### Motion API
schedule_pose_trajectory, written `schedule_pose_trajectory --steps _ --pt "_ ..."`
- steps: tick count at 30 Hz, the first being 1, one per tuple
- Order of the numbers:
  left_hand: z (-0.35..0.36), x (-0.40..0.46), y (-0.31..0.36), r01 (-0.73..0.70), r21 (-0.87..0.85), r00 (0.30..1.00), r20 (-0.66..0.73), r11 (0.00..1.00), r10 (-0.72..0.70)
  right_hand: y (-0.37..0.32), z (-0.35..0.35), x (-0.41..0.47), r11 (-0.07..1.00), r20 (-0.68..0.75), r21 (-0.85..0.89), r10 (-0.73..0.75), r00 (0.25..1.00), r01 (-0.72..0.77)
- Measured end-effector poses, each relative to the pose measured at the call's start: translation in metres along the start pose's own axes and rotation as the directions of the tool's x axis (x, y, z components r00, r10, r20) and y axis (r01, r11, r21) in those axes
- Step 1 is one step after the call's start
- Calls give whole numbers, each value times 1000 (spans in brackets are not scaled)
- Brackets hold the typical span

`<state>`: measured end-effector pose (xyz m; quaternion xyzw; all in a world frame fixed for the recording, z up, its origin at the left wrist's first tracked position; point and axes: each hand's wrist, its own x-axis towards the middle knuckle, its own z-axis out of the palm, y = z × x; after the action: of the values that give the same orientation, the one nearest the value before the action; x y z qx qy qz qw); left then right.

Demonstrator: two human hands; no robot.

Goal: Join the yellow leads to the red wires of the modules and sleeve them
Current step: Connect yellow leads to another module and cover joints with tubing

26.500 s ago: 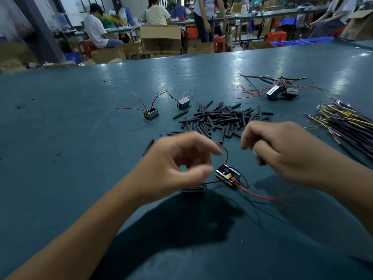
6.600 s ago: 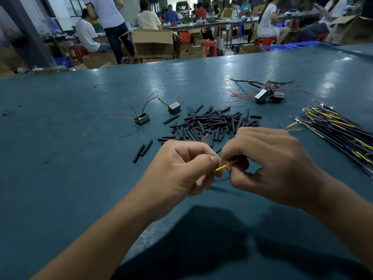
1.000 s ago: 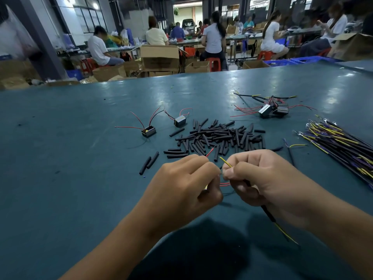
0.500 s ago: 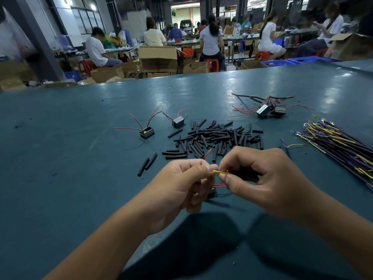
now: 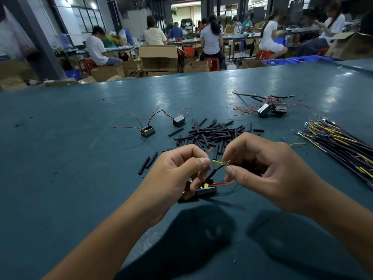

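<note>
Above the surface (image 5: 80, 158), the yellow lead (image 5: 219, 162) is now pinched level between both hands (image 5: 177, 174), lifted clear of the module (image 5: 205, 188); twisting appears underway.

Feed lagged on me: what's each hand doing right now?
Left hand: closed, pinching one end of the yellow lead.
Right hand: closed, pinching the lead's other end at the joint, above the module.

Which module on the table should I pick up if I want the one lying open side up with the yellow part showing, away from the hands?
Start at the heap of short black sleeve tubes mid-table on the blue-green table and look left. Two small black box modules sit there; take the farther-left one. Unlike its neighbour, it shows a yellow dot inside and long red wires fanning upward.
</note>
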<state>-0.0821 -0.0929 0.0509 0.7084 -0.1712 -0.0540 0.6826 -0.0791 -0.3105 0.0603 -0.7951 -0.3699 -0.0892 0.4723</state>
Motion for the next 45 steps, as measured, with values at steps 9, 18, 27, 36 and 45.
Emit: schedule_pose_trajectory --steps 9,18,27,36,45 --pt "3 -3 0 -108 46 992 73 993 105 0 2 2 998 -24 -69 -10 1000 8" --pt "1 -2 1 -213 275 972 -41 938 232 2 2 2 998 -44 -44 37 998 -39" --pt "13 -6 3 -428 776 735 1 464 678 2 5 3 989 -107 -99 103 989 -113" --pt "26 -19 5 -337 939 559 252 -62 790 -9 4 8 967 -128 160 221 967 -200" --pt "25 -16 5 -450 789 683 2 419 730 -9 7 4 974 -106 116 205 973 -192"
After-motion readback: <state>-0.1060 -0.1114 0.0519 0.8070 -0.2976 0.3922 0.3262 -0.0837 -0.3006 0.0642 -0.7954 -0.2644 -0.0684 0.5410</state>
